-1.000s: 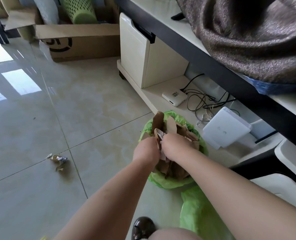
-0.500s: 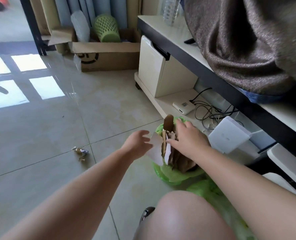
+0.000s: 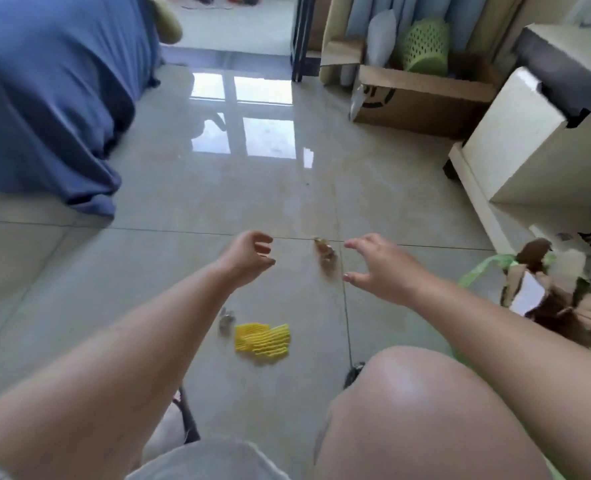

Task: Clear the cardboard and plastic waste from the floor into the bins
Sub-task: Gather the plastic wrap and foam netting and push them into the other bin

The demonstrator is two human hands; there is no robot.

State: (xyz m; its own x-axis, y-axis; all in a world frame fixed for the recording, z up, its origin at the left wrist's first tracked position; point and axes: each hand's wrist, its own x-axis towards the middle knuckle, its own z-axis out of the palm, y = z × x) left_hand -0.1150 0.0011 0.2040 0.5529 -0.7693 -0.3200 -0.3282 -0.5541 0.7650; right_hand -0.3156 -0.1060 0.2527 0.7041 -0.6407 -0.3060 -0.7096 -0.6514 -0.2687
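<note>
A small crumpled brownish scrap [image 3: 325, 252] lies on the floor tiles between my two hands. My left hand [image 3: 249, 256] hovers to its left, fingers loosely curled, holding nothing. My right hand [image 3: 377, 265] hovers to its right with fingers spread and empty. A yellow ribbed plastic piece [image 3: 263, 340] and a small grey crumpled scrap [image 3: 226, 318] lie nearer to me. At the right edge stands the green-lined bin [image 3: 477, 271], stuffed with torn cardboard [image 3: 550, 299].
A blue cloth [image 3: 48, 98] drapes down at the left. A large cardboard box [image 3: 422, 98] with a green basket [image 3: 425, 46] stands at the back right. A cream cabinet [image 3: 529, 140] flanks the right. My knee [image 3: 418, 403] is at the bottom.
Both hands have left the cardboard in the bin and swung left over the floor. The view turned left, bringing the small scrap between my hands and the yellow piece into sight.
</note>
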